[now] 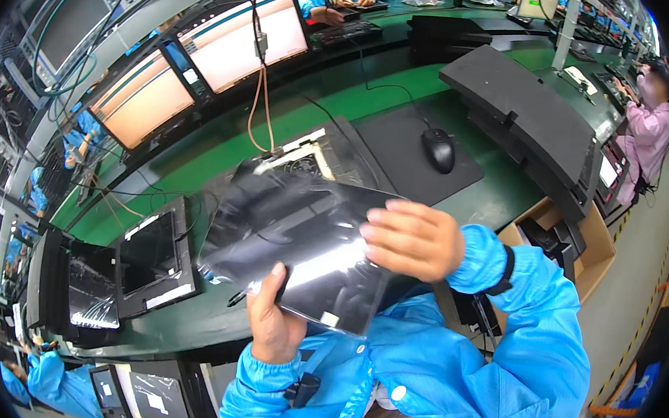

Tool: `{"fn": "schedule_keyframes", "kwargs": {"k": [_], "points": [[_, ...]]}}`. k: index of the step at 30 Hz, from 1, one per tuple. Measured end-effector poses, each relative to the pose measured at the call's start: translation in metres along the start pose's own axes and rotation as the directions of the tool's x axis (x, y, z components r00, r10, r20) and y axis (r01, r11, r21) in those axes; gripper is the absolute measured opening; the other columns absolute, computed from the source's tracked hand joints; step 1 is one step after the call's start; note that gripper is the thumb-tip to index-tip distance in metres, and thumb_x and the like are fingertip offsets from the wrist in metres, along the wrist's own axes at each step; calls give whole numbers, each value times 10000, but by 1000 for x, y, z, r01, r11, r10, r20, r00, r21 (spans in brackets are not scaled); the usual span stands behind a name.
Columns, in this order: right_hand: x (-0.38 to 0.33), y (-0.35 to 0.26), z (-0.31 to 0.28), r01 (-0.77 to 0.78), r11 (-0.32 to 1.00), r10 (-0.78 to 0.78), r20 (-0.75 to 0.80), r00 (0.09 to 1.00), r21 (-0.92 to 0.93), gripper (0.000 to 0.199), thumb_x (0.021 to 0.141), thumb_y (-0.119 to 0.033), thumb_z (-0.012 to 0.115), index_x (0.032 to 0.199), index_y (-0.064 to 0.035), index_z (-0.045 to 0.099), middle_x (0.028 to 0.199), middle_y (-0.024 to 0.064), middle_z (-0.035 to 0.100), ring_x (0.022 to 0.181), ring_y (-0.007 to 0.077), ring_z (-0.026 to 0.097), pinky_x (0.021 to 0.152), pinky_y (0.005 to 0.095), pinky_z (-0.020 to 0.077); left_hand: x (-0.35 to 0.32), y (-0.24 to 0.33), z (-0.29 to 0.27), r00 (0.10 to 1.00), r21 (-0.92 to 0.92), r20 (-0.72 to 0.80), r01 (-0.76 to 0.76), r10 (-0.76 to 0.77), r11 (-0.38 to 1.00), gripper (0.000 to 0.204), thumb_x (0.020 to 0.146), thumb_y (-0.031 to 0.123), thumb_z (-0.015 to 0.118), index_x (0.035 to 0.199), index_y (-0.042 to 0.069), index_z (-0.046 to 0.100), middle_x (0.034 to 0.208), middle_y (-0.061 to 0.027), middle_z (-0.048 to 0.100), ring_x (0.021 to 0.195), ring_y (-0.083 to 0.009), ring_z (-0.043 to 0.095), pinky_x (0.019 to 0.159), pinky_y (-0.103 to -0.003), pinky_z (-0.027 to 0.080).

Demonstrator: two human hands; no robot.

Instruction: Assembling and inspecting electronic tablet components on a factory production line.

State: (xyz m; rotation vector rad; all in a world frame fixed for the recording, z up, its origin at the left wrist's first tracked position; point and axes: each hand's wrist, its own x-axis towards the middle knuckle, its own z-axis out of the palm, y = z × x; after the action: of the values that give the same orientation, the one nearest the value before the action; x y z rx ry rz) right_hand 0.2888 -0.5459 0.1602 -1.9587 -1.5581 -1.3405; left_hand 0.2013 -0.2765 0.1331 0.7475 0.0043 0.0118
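A glossy black screen panel (299,246), apparently covered in clear plastic film, is held tilted in front of my body. My left hand (272,327) grips its near left edge, thumb on top. At the right edge my right hand (418,240) lays straight fingers over the surface; its thumb is hidden. Light glares off the panel, and its far left part is blurred. Behind it, partly covered, sits a device with a pale frame (307,157) and cables running to it.
Two lit monitors (246,38) stand at the back left. A black mouse (438,150) rests on a dark mat (388,146). Black housings (518,106) are stacked at right, above a cardboard box (598,248). More screen panels (93,283) lie at left. Co-workers (648,125) sit beyond.
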Motion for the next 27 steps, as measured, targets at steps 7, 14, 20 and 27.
{"fn": "schedule_keyframes", "kwargs": {"k": [7, 14, 20, 27], "points": [[-27, -9, 82, -264, 958, 202, 385, 900, 114, 266, 825, -179, 724, 1044, -53, 643, 1078, 106, 604, 1080, 284, 601, 1028, 432, 462, -46, 61, -75, 954, -135, -214, -241, 210, 961, 363, 1015, 168, 579, 1329, -9, 622, 1336, -154, 671, 1256, -326, 623, 1119, -485, 467], [-24, -5, 88, -225, 973, 175, 500, 848, 42, 203, 827, -139, 637, 1009, -50, 640, 1043, 86, 598, 1045, 256, 590, 973, 412, 458, -62, 66, -115, 915, -241, -353, -294, 198, 925, 284, 1016, 134, 590, 1254, 6, 679, 1281, -138, 708, 1223, -305, 649, 1125, -486, 462], [-1, -9, 72, -414, 867, 241, 495, 835, 278, 177, 856, -106, 683, 1023, -53, 656, 991, 92, 627, 966, 270, 636, 845, 402, 514, -48, 56, -112, 940, -313, -322, -215, 110, 925, 278, 1008, 116, 599, 1255, 18, 680, 1288, -134, 704, 1242, -310, 634, 1139, -495, 448], [39, -49, 79, -585, 563, 511, 310, 802, 584, 139, 873, -121, 763, 992, -64, 719, 823, 82, 658, 714, 278, 654, 620, 397, 520, -38, 41, -102, 950, -255, -277, -218, 145, 942, 339, 1021, 125, 566, 1325, -13, 628, 1367, -181, 651, 1306, -346, 592, 1178, -529, 400]]}}
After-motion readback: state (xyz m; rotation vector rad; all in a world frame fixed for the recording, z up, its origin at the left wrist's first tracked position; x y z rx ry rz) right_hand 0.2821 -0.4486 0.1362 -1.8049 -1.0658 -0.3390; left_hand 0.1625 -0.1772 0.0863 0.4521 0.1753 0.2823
